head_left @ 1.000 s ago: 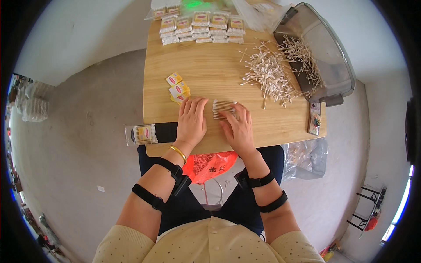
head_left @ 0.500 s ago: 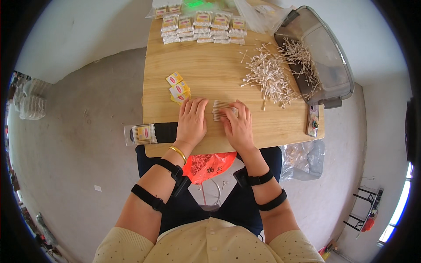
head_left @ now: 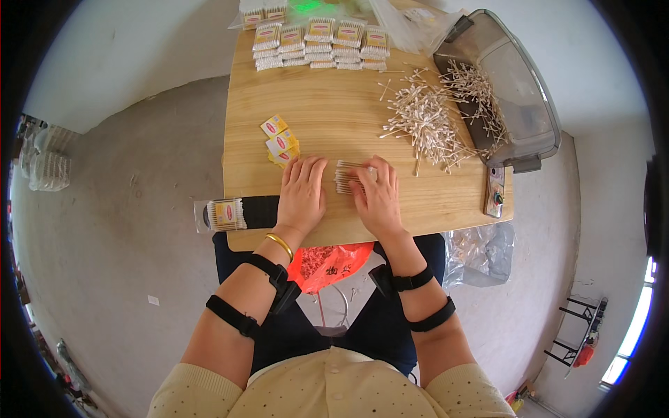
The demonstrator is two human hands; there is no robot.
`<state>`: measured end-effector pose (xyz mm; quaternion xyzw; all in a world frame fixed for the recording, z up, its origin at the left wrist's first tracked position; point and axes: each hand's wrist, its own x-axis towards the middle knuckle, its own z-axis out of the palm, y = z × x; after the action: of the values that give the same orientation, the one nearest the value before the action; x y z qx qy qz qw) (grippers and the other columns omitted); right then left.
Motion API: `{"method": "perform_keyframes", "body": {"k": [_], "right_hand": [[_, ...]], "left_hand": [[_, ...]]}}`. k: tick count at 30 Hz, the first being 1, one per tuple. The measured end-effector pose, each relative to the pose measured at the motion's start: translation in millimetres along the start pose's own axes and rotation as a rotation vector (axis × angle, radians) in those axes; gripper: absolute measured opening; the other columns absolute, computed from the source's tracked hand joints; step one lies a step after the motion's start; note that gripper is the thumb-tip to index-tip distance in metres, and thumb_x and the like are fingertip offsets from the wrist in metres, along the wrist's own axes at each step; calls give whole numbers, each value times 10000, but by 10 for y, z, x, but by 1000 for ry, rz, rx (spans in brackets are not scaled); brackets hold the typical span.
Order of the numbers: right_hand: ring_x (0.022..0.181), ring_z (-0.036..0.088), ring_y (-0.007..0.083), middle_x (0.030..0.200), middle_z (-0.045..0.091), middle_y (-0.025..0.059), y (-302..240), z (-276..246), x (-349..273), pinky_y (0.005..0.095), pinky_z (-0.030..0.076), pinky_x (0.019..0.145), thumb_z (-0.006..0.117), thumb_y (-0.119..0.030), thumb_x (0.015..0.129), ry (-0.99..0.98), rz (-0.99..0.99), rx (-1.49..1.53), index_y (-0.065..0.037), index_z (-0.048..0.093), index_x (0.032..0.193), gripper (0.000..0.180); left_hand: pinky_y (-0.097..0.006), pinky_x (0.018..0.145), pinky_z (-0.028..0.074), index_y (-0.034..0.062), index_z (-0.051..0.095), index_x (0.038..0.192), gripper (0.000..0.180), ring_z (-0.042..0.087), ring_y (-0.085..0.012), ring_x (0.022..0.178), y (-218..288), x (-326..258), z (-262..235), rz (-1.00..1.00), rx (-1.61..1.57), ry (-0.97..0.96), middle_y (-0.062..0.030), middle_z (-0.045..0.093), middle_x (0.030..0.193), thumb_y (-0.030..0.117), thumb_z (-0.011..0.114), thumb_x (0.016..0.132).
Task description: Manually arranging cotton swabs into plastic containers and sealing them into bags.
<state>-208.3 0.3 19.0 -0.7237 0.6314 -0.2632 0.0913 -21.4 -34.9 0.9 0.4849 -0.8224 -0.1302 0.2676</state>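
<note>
One hand [head_left: 380, 200], the right, curls over swabs [head_left: 344, 180].

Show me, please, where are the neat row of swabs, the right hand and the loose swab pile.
Row of swabs [head_left: 344, 178]: head view, on its uncovered left part.
Right hand [head_left: 380, 200]: head view, back of the hand.
Loose swab pile [head_left: 424, 120]: head view, middle of the heap.
</note>
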Motion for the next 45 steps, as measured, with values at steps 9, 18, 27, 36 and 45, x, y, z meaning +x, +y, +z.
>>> {"method": "perform_keyframes", "body": {"k": [9, 18, 27, 36, 45], "right_hand": [[1260, 475, 389, 1277, 520, 157, 15, 35, 66, 513, 391, 1058, 670, -146, 921, 29, 14, -5, -101, 648, 1185, 268], [1274, 484, 370, 1319, 533, 153, 79, 51, 91, 503, 388, 1084, 660, -138, 925, 17, 22, 39, -92, 641, 1238, 317], [1544, 236, 394, 1635, 303, 230, 172, -5, -243, 532, 197, 1261, 639, -427, 947, -122, -3, -116, 5, 303, 1575, 833], [1569, 167, 409, 1652, 235, 285, 109, 267, -212, 530, 144, 1279, 550, -549, 968, -104, -36, -266, 25, 268, 1589, 892], [1566, 178, 407, 1661, 217, 284, 128, 297, -234, 524, 168, 1272, 568, -570, 951, -120, -66, -392, 14, 290, 1588, 908]], "left_hand": [[-491, 1208, 313, 61, 489, 1341, 565, 509, -305, 1289, 9, 4, -10, -3, -8, -6, -109, 557, 1329, 1, 639, 800], [-497, 1209, 313, 58, 499, 1330, 543, 506, -310, 1291, 2, 5, -17, 5, -9, -15, -114, 552, 1334, 33, 647, 808], [-538, 1281, 110, -70, 333, 1546, 823, 193, -339, 1569, 65, -79, 53, 149, 177, -151, -208, 285, 1649, 567, 422, 1032], [-538, 1284, 48, -136, 281, 1548, 1066, 113, -366, 1588, 136, -59, 230, 70, 227, -177, -284, 216, 1663, 752, 360, 964], [-575, 1269, 23, -141, 267, 1549, 977, 113, -387, 1586, 202, -137, 35, 48, 198, -182, -290, 185, 1672, 667, 373, 1011]]}}
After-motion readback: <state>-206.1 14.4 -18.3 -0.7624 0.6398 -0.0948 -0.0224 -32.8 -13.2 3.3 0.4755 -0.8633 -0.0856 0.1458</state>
